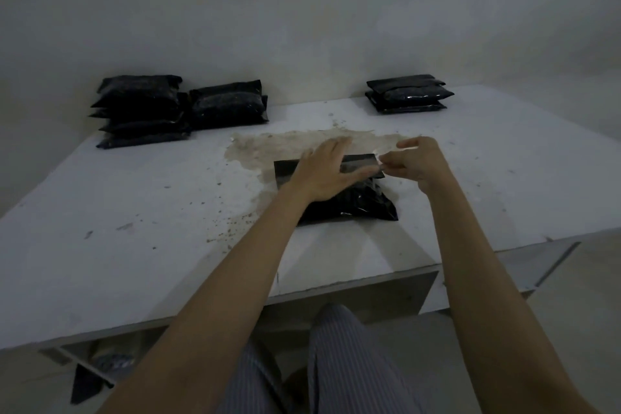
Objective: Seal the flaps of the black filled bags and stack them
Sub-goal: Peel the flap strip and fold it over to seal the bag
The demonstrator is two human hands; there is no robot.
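We saw a black filled bag (349, 202) lying on the white table (134, 212) a little right of the frame's center, its flap (356, 165) laid back toward the far side. The left hand (327, 175) lay flat over the left half of the bag, fingers straight and spread, the thumb stretched along the flap's near edge. The right hand (415, 163) was at the flap's right end, thumb and a fingertip pinching what looked like a thin pale strip at the flap's corner (the picture was too blurred there for us to be sure what it was); its other fingers were raised and loosely curved.

In the upper left of the frame stood a tall stack of black bags (141, 111) against the wall, with a lower stack (228, 104) touching it on its right. In the upper right, well apart from those, sat a third stack (408, 92) of flatter, neater bags near the table's far edge.

A brownish stain (268, 148) spread across the tabletop just beyond and left of the bag in hand, and dark specks (232, 225) were scattered to the bag's lower left. At the bottom of the frame we saw striped trousers (342, 363) between the forearms, and something dark (84, 390) under the table at lower left.
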